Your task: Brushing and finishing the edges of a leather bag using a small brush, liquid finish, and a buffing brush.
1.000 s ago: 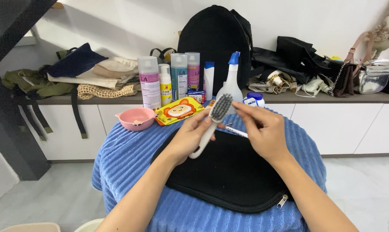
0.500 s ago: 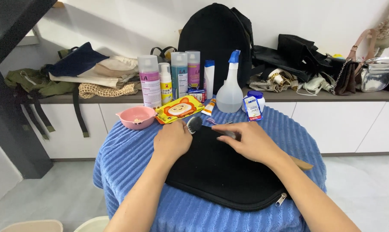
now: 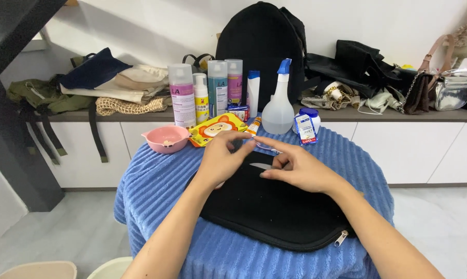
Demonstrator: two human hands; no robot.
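Blue ribbed cover, black pouch, and a bright row of bottles behind.

I see the desk cover (image 3: 156,191) in mid blue with a ribbed stripe pattern; on it the flat pouch (image 3: 274,212) is plain black with a silver zip pull. At ten o'clock from the pouch sits a pink bowl (image 3: 166,138); at eleven, a yellow packet (image 3: 215,128) with an orange cartoon face. At twelve, the spray bottle (image 3: 278,106) is translucent white with a blue trigger top. Behind it the backpack (image 3: 259,46) is solid black. The far-left bottle (image 3: 181,98) is clear with a purple label.
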